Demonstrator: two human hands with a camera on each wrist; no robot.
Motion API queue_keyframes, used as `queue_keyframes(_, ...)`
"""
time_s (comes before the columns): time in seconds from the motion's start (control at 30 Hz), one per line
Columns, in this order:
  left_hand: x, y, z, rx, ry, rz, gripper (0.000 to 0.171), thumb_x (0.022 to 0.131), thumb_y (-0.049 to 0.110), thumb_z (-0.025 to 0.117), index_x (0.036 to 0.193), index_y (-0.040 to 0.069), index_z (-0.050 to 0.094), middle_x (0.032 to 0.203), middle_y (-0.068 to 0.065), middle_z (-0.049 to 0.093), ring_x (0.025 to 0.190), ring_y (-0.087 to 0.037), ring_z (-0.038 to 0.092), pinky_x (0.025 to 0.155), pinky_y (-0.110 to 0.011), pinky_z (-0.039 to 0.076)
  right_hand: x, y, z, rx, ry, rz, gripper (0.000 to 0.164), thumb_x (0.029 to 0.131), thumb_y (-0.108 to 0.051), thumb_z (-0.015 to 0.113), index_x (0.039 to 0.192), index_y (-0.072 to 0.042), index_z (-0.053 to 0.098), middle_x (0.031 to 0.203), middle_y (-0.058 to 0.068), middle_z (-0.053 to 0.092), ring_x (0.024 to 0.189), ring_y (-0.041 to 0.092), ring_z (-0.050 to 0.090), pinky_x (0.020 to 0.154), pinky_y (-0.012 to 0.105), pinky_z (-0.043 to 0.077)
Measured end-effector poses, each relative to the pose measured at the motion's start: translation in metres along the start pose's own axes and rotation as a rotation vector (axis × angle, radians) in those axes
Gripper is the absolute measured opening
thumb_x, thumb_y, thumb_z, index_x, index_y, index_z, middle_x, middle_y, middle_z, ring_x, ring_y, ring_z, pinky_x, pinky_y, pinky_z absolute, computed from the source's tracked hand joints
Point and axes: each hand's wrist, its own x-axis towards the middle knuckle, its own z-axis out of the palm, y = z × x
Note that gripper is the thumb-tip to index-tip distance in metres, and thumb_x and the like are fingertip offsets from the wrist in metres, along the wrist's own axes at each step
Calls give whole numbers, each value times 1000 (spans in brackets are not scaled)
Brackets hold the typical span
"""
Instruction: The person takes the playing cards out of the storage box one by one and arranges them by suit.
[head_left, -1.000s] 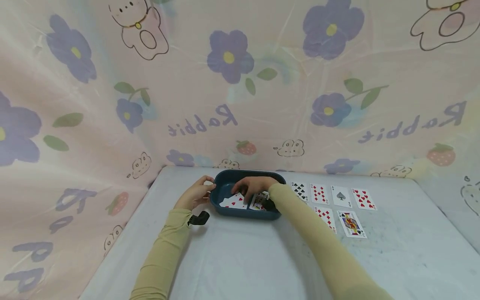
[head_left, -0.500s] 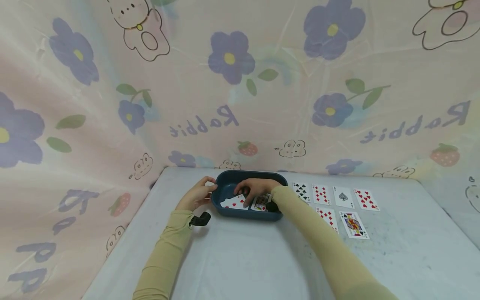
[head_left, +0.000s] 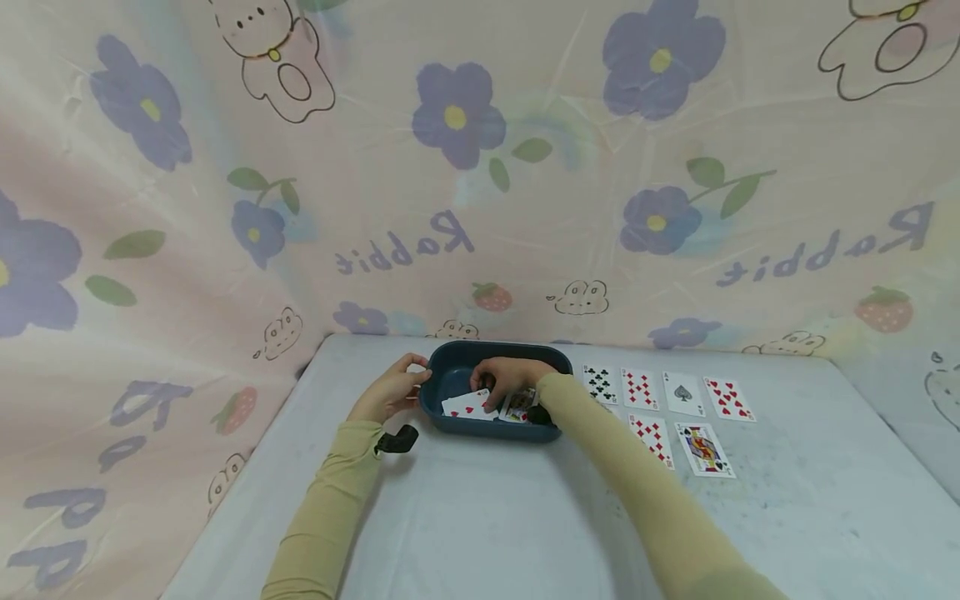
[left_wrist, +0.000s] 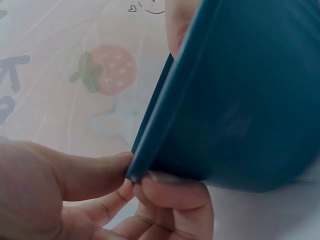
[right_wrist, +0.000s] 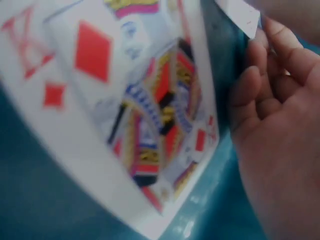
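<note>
My left hand (head_left: 388,392) pinches the left end of a dark blue plastic basin (head_left: 480,428); the left wrist view shows the thumb and a bent finger (left_wrist: 172,192) on its rim. Inside the basin, my right hand (head_left: 513,377) has its fingers curled, pinching the edge of a white playing card (right_wrist: 245,17). Cards with red hearts (head_left: 459,408) lie by those fingertips, overlapping, so I cannot tell how many there are. Below the right wrist is a king of diamonds (right_wrist: 150,110), large and close in the right wrist view.
Right of the basin, face-up cards lie in two rows, among them a club card (head_left: 600,383), an ace of spades (head_left: 683,392), a heart card (head_left: 729,398) and a jack (head_left: 705,448). A printed curtain (head_left: 480,192) hangs behind the white table (head_left: 480,517).
My right fingers have drawn together on a card in the basin, and the heart cards have shifted slightly. My left hand keeps its hold on the rim.
</note>
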Motion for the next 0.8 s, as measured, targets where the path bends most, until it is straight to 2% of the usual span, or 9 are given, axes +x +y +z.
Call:
queue_keyframes(0.23,-1,-1,-1,-6,-31,31,26,101,14,49,126,11,44,98,-13,48,73,-19,48,63,-29,44,-6,-3,-5,79,28,45,15,84,-1,72,96,-3,64,88,3,61,75,14,53,69,29,47)
queue_keyframes(0.43,0,-2,1,-1,2,10,23,101,14,49,123,12,45,96,-12,49,72,-19,49,65,-31,44,-22,-5,-14,79,115,64,20,87,1,67,105,-4,66,94,4,62,83,15,56,74,29,48)
queue_keyframes(0.57,2,-2,3,7,12,-7,22,101,14,49,123,13,46,97,-12,49,72,-19,49,69,-33,44,-41,-7,-28,98,241,55,19,88,1,65,106,-3,66,94,6,62,84,18,56,77,34,49)
queue_keyframes(0.67,2,-1,4,6,14,-13,22,101,15,49,123,14,46,99,-13,50,73,-20,50,68,-32,45,-61,-6,-40,186,316,40,17,88,2,63,104,0,63,93,9,61,83,19,55,75,39,51)
queue_keyframes(0.8,3,0,4,5,24,-14,22,101,15,50,123,14,46,104,-15,50,76,-22,53,64,-30,46,-92,-2,-51,280,372,-3,17,88,3,61,105,2,59,95,12,60,84,21,57,75,41,52)
